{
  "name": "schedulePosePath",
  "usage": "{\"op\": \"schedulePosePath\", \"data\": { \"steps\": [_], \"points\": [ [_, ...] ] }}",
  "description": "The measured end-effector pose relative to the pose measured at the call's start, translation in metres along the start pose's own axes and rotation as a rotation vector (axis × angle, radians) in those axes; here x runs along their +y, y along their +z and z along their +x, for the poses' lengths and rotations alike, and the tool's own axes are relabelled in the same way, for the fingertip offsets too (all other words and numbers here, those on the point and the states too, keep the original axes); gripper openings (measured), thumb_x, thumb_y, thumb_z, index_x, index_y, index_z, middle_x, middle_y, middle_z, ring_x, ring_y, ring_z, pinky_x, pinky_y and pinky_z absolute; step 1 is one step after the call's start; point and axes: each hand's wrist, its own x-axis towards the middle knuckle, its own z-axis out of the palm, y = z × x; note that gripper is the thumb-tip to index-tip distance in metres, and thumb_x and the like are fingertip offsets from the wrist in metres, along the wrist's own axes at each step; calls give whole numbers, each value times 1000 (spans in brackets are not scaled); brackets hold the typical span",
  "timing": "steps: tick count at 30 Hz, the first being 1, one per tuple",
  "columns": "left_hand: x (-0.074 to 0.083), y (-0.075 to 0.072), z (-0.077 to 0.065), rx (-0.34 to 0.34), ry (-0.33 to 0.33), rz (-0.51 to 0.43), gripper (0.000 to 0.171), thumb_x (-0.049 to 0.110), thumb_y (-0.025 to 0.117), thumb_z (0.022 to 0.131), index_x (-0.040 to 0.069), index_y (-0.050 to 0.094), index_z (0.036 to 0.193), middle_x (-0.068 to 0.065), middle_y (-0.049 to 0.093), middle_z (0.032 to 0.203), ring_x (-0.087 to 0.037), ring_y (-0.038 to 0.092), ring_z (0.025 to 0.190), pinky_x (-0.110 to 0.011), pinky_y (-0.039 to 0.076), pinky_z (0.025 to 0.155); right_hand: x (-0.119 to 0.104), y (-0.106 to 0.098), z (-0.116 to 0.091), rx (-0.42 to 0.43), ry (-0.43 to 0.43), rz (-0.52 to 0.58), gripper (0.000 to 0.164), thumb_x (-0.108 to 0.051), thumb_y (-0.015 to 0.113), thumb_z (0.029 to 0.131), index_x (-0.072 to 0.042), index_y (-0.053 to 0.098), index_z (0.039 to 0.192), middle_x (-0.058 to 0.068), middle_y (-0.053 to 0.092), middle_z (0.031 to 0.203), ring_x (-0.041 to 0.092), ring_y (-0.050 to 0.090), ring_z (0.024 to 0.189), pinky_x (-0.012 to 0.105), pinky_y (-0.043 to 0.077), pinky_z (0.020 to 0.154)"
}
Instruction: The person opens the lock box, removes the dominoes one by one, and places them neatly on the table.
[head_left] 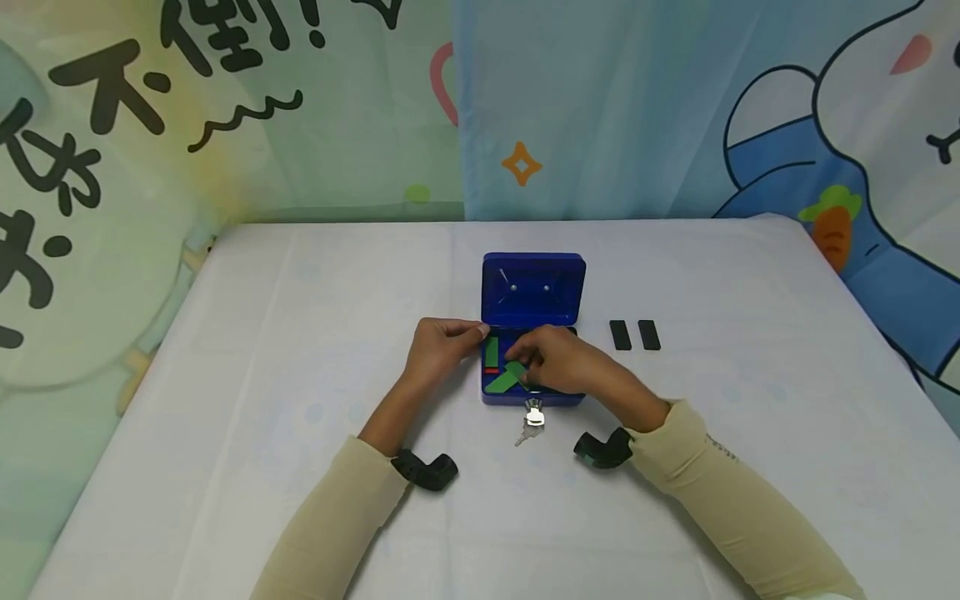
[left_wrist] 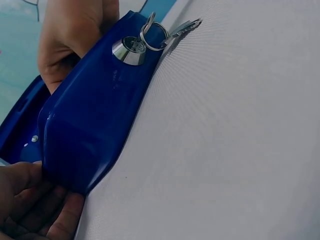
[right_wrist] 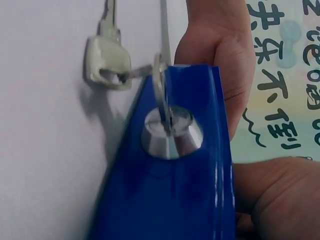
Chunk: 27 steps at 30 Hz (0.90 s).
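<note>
A blue cash box (head_left: 532, 399) stands on the table with its lid (head_left: 533, 292) raised; a silver lock (right_wrist: 172, 135) with keys (head_left: 531, 429) hanging from it is on its front. My left hand (head_left: 444, 343) grips the box's left wall, thumb near the rim and fingers against the outer side in the left wrist view (left_wrist: 42, 205). My right hand (head_left: 558, 360) reaches into the box, thumb and forefinger about a small green block (head_left: 515, 368); its other fingertips are hidden. Another green block (head_left: 501, 383) lies slanted below it. At the left wall are a green block (head_left: 491, 351) and a red piece (head_left: 491, 370).
Two black blocks (head_left: 620, 335) lie side by side on the white-covered table (head_left: 300, 350), right of the box. A patterned curtain (head_left: 585, 108) hangs behind the table's far edge. Dark wrist cameras (head_left: 427, 471) stick out from both wrists near the tabletop.
</note>
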Motion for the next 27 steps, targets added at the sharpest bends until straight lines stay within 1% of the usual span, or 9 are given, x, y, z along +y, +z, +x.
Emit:
{"op": "schedulePosePath", "data": {
  "steps": [4, 7, 9, 15, 23, 27],
  "points": [
    [1, 1, 0, 1, -11, -7, 22, 19, 70, 91, -1, 76, 101, -11, 73, 100, -18, 69, 95, -29, 55, 81, -1, 1, 0, -15, 59, -37, 24, -2, 74, 84, -3, 69, 108, 7, 66, 98, 21, 59, 89, 36, 53, 83],
    [1, 2, 1, 4, -17, -8, 22, 19, 71, 91, 0, 76, 100, -11, 73, 100, -18, 68, 95, -29, 55, 81, -1, 2, -1, -13, 82, -32, 24, -2, 75, 83, -4, 67, 105, 6, 64, 94, 21, 58, 88, 36, 53, 82],
    [1, 2, 1, 11, -19, -5, 21, 18, 71, 90, 0, 76, 100, -11, 73, 99, -18, 68, 95, -30, 55, 81, 0, 3, -2, 6, 62, -12, 24, 0, 74, 83, -2, 66, 106, 6, 63, 93, 22, 57, 88, 35, 53, 81],
    [1, 2, 0, 18, -18, 0, 22, 19, 71, 91, -1, 76, 101, -11, 72, 101, -18, 68, 95, -30, 55, 81, 3, 3, -6, 104, -6, 78, 21, 5, 69, 84, 0, 67, 104, 7, 63, 90, 21, 59, 86, 36, 53, 79],
    [1, 2, 0, 11, -23, 5, 23, 20, 70, 91, 0, 76, 102, -10, 72, 101, -17, 68, 94, -29, 56, 79, 12, 0, -9, 222, -47, 142, 21, -2, 72, 86, -4, 70, 107, 5, 64, 91, 20, 59, 84, 35, 52, 76],
    [1, 2, -1, 4, -33, 1, 24, 20, 70, 92, 0, 75, 103, -10, 72, 103, -18, 69, 95, -28, 56, 80, 21, -7, -15, 263, -60, 238, 21, -3, 70, 89, -2, 69, 110, 8, 63, 95, 22, 60, 84, 31, 53, 74]
  ]
}}
